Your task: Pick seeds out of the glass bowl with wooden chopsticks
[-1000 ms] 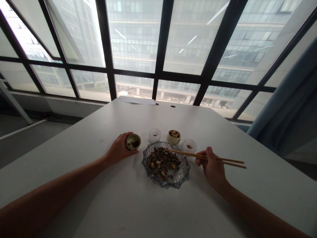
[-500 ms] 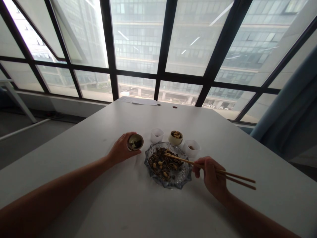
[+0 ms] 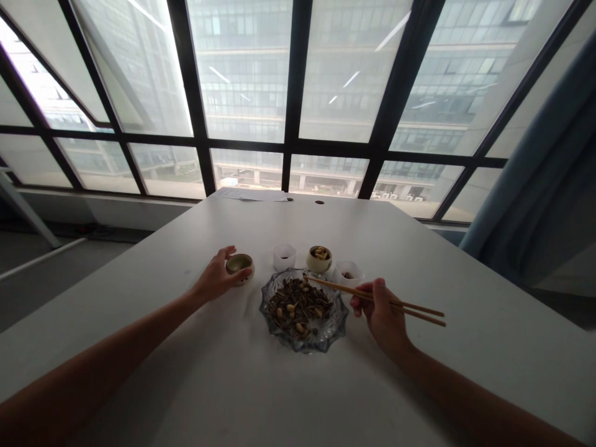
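Left hand (image 3: 215, 278) grips a small cup (image 3: 239, 265); right hand (image 3: 379, 313) pinches chopsticks (image 3: 372, 295) over a glass dish (image 3: 302, 308) between them.

The left hand (image 3: 215, 278) curls around a small cup (image 3: 239, 265) on the white counter (image 3: 233, 385). The right hand (image 3: 379, 312) grips chopsticks (image 3: 372, 295), their tips over the far rim of a glass dish (image 3: 303, 308) of seeds and nuts. Behind the dish stand two white cups (image 3: 284, 256) (image 3: 348, 272) and a bowl (image 3: 319, 259) of nuts.

Chopsticks (image 3: 372, 293) tips lifted (toward the plate's (image 3: 339, 323) far edge).
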`<state>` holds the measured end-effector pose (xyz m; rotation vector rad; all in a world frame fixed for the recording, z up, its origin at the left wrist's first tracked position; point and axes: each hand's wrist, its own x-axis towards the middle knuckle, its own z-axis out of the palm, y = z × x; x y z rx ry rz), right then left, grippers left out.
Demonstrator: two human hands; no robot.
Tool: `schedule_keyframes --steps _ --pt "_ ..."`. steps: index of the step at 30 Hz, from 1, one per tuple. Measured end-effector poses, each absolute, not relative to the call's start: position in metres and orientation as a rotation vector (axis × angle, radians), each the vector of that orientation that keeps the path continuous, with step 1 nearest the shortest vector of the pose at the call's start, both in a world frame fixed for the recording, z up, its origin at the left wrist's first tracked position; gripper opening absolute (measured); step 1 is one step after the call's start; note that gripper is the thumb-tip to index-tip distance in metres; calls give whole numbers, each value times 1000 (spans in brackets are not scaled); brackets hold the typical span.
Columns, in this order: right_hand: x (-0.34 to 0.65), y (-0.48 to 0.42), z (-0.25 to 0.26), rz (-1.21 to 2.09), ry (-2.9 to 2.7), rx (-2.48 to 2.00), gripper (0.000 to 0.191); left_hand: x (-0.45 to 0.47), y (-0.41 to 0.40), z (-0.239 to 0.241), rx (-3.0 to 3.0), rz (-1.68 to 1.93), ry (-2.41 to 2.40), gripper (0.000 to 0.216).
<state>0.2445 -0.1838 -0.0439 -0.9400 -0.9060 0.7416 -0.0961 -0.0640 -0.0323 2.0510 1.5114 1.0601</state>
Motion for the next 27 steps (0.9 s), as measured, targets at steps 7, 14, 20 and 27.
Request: schedule_keyframes --steps 7,14,20,27 --pt "242 -186 -44 701 -1070 -879 50 -34 -53 13 2534 841 1396 74" --pt "245 -186 -43 639 -1124 -905 49 15 -25 9 2441 571 1387 82" --pt "251 -186 -28 396 -1270 -882 42 3 -26 0 2703 932 979 76" --pt "235 -156 0 268 -1531 -882 42 -3 -26 1 2712 1027 903 76"
